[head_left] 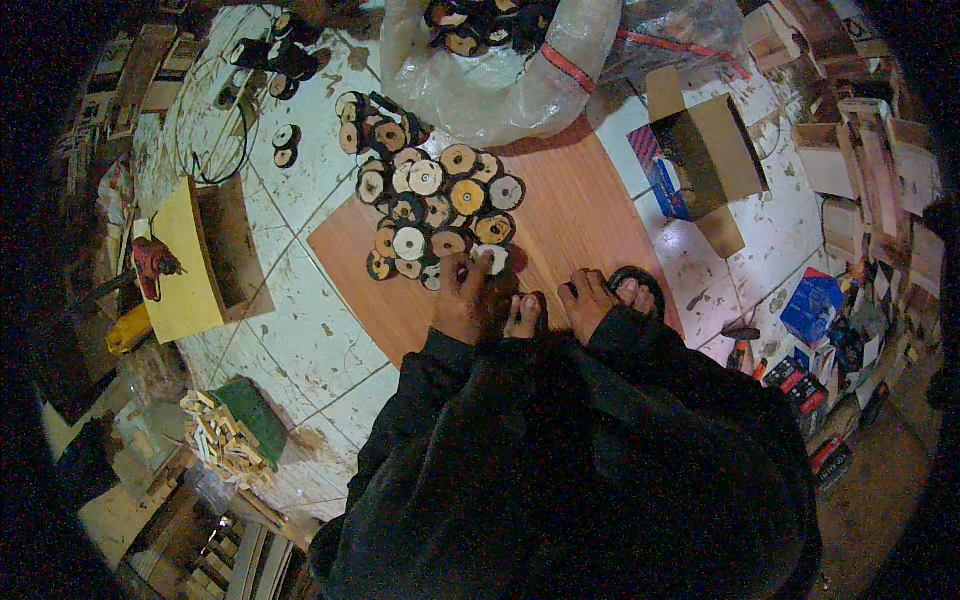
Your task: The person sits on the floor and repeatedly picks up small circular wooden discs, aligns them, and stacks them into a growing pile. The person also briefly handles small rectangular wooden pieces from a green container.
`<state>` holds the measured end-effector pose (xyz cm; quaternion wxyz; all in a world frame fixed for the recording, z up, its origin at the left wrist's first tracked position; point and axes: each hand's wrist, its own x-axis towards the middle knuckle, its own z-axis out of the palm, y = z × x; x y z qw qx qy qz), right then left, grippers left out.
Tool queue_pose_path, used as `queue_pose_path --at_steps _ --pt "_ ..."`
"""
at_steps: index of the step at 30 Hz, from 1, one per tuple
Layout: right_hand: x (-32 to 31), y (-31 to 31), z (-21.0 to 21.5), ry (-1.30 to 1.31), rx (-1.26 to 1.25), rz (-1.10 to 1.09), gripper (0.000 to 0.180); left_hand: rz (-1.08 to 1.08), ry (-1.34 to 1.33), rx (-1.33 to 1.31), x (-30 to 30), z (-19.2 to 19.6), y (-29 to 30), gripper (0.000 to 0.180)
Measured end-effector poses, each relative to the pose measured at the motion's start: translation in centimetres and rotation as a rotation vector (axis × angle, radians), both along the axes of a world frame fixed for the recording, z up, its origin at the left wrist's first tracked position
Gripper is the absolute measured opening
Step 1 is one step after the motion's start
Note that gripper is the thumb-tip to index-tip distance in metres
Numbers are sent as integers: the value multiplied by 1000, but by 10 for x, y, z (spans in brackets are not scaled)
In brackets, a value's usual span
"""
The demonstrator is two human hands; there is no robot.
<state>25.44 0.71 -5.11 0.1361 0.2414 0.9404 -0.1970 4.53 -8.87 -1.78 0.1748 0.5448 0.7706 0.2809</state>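
Drilled wood slices (466, 197) cluster on the brown board (570, 205), upper centre; others fill the plastic bag (560, 115) above, suggesting work partway done. The left hand (468, 300) curls at the cluster's lower edge, the right hand (588, 300) beside a foot (637, 292); I cannot tell either grip.

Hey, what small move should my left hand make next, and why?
Probably close the left hand on the pale, round wooden disc by its fingertips: it reaches the near edge of the cluster of dark-rimmed, round wooden discs, while the right hand sits apart from that cluster, beside the bare-toed right foot.
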Motion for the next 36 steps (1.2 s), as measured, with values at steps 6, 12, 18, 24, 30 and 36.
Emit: queue_pose_path --at_steps 6,12,18,24,30,36 --pt "4 -2 6 122 78 0 29 109 289 178 -15 -10 30 54" --pt "0 -8 9 -55 152 -150 29 -69 385 135 -28 -8 26 58" --pt "8 -17 -24 41 305 -44 25 -71 389 305 -52 21 72 24" --pt "4 -13 -48 -9 261 -143 23 -29 275 361 -115 36 206 44" --pt "0 21 -30 269 310 -144 15 -29 652 248 -159 -4 318 70" --pt "-6 85 -31 507 -830 -804 15 7 -936 415 -189 -38 343 38"
